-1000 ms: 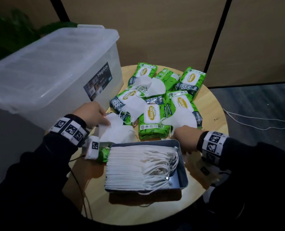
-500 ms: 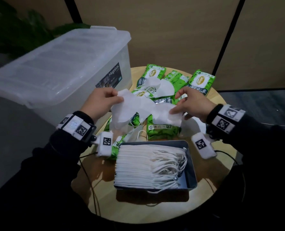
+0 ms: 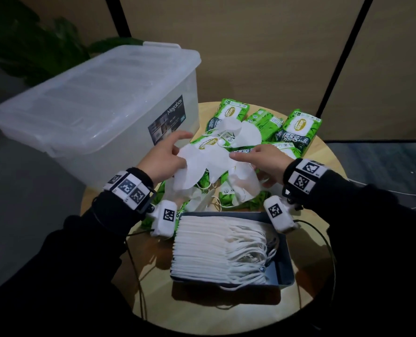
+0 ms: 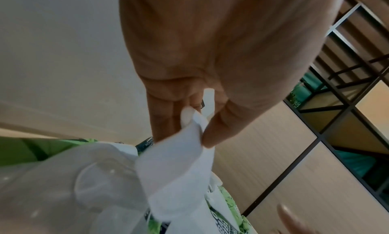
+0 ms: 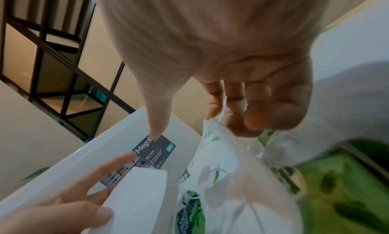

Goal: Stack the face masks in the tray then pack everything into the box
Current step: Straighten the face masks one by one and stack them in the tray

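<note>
My left hand (image 3: 177, 159) pinches the edge of a white face mask (image 3: 194, 171) between thumb and fingers; the left wrist view shows this pinch on the mask (image 4: 189, 137). My right hand (image 3: 241, 158) holds a second mask (image 3: 244, 186) that hangs under its curled fingers, its edge (image 5: 212, 126) against the fingertips. Both masks touch above the table. The grey tray (image 3: 284, 268) near the front holds a stack of masks (image 3: 209, 249). The clear lidded box (image 3: 92, 105) stands at the left.
Several green wipe packs (image 3: 299, 127) lie on the far half of the round wooden table (image 3: 318, 166), with loose masks (image 3: 241, 132) on them. More masks (image 3: 197, 198) lie just behind the tray. Cables hang off the table's front.
Both hands have lifted masks off the table and brought them together above the wipe packs. The hands now stand closer to each other than half a second ago.
</note>
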Demonstrator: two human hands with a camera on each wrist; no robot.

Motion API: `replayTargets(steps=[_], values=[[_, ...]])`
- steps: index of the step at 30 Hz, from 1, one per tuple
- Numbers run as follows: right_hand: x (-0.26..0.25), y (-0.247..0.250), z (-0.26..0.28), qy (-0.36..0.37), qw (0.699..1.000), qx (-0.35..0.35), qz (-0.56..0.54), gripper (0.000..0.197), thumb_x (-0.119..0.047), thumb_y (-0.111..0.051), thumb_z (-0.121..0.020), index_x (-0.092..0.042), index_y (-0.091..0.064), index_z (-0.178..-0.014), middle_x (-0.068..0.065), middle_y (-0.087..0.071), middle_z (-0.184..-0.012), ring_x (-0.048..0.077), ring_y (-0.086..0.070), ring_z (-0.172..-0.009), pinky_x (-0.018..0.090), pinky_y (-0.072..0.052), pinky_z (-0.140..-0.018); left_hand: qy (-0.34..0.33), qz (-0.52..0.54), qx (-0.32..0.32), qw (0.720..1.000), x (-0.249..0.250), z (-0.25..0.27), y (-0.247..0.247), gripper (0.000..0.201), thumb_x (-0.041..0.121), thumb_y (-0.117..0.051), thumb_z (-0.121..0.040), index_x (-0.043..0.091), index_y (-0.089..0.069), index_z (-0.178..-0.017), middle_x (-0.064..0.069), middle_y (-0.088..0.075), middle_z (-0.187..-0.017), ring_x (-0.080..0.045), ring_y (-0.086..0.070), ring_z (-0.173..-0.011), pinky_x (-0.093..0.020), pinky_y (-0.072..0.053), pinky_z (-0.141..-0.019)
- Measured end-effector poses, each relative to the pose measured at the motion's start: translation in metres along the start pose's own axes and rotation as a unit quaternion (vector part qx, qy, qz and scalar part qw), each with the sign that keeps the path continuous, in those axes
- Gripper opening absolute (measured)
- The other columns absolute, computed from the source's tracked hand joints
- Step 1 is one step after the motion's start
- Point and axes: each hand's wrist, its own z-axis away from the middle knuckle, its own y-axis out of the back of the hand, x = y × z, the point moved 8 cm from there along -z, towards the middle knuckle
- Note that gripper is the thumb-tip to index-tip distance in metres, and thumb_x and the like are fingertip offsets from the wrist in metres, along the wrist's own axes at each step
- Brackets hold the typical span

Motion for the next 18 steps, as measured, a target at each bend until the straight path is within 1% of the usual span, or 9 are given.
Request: replayTargets(steps=[2,4,6,8,10,11,13,16,18], values=[[-0.006,-0.009,0.001,-0.004,0.999,-0.032,0.041,0.065,-0.070,-0.082,-0.069,-0.017,-0.044,-0.075,0.007,-0.042,-0.075,0.025,-0.046,-0.066,0.032,-0.038,-0.059,-0.006,-0.047,-0.026,0.999,-0.001,-0.002,-0.005,0.063,0.000,-0.067,-0.086,0.047,-0.062,-0.128,0.000,-0.053,-0.095,-0.020,-0.055,-0.083,-0.030,-0.049,-0.070],[-0.009,-0.015,0.001,-0.002,0.991,-0.068,0.113,0.057,-0.050,-0.086,-0.077,-0.018,-0.040,-0.067,0.007,-0.043,-0.066,0.024,-0.045,-0.059,0.030,-0.037,-0.054,-0.017,-0.096,-0.040,0.994,-0.001,-0.003,-0.008,0.052,0.002,-0.070,-0.085,0.042,-0.069,-0.119,0.002,-0.052,-0.082,-0.019,-0.051,-0.075,-0.027,-0.042,-0.062],[-0.009,-0.012,-0.002,0.004,0.990,-0.064,0.125,0.033,-0.021,-0.084,-0.084,-0.011,-0.053,-0.075,0.013,-0.054,-0.071,0.027,-0.054,-0.061,0.031,-0.047,-0.047,-0.023,-0.157,-0.030,0.987,-0.001,-0.003,-0.006,0.044,0.008,-0.075,-0.084,0.040,-0.071,-0.114,0.008,-0.051,-0.076,-0.012,-0.050,-0.069,-0.023,-0.036,-0.057],[-0.010,-0.004,-0.003,0.017,0.995,-0.038,0.094,0.019,-0.007,-0.081,-0.084,-0.007,-0.062,-0.082,0.017,-0.057,-0.076,0.029,-0.058,-0.064,0.032,-0.053,-0.046,-0.020,-0.206,-0.018,0.978,-0.004,-0.003,-0.003,0.040,0.015,-0.080,-0.083,0.040,-0.071,-0.112,0.014,-0.052,-0.078,-0.008,-0.051,-0.072,-0.022,-0.036,-0.059],[-0.015,0.004,-0.002,0.031,0.999,-0.023,0.012,0.016,-0.009,-0.083,-0.083,-0.004,-0.068,-0.084,0.018,-0.061,-0.078,0.028,-0.061,-0.068,0.035,-0.055,-0.054,-0.003,-0.259,-0.022,0.966,-0.011,-0.005,-0.001,0.030,0.023,-0.083,-0.081,0.038,-0.070,-0.103,0.011,-0.057,-0.084,-0.015,-0.056,-0.080,-0.027,-0.039,-0.067],[-0.018,0.006,-0.001,0.028,0.998,-0.026,-0.056,0.018,-0.011,-0.084,-0.082,0.000,-0.072,-0.091,0.017,-0.069,-0.085,0.028,-0.065,-0.073,0.038,-0.057,-0.061,0.010,-0.289,-0.026,0.957,-0.015,-0.006,0.001,0.023,0.028,-0.084,-0.080,0.035,-0.068,-0.095,0.007,-0.062,-0.088,-0.019,-0.058,-0.085,-0.029,-0.042,-0.071],[-0.024,0.004,0.003,0.011,0.980,-0.061,-0.189,0.022,-0.013,-0.080,-0.087,-0.003,-0.072,-0.105,0.013,-0.074,-0.099,0.027,-0.069,-0.082,0.039,-0.059,-0.072,0.016,-0.320,-0.022,0.947,-0.019,-0.009,0.005,0.021,0.035,-0.085,-0.078,0.029,-0.065,-0.081,0.000,-0.068,-0.095,-0.024,-0.062,-0.088,-0.032,-0.045,-0.073],[-0.034,-0.001,0.007,0.018,0.957,-0.099,-0.273,0.012,-0.014,-0.069,-0.096,-0.007,-0.070,-0.106,0.010,-0.074,-0.099,0.024,-0.070,-0.083,0.036,-0.060,-0.075,-0.041,-0.284,0.018,0.958,-0.003,-0.011,0.012,0.020,0.036,-0.087,-0.077,0.026,-0.069,-0.077,-0.003,-0.061,-0.107,-0.022,-0.060,-0.095,-0.033,-0.044,-0.082],[-0.033,-0.001,0.008,0.017,0.952,-0.086,-0.294,0.009,-0.012,-0.065,-0.098,-0.006,-0.069,-0.104,0.012,-0.073,-0.097,0.024,-0.068,-0.083,0.039,-0.059,-0.079,-0.104,-0.184,0.071,0.975,0.020,-0.006,0.022,0.020,0.037,-0.087,-0.076,0.026,-0.071,-0.081,0.001,-0.059,-0.114,-0.016,-0.055,-0.102,-0.033,-0.042,-0.091]])
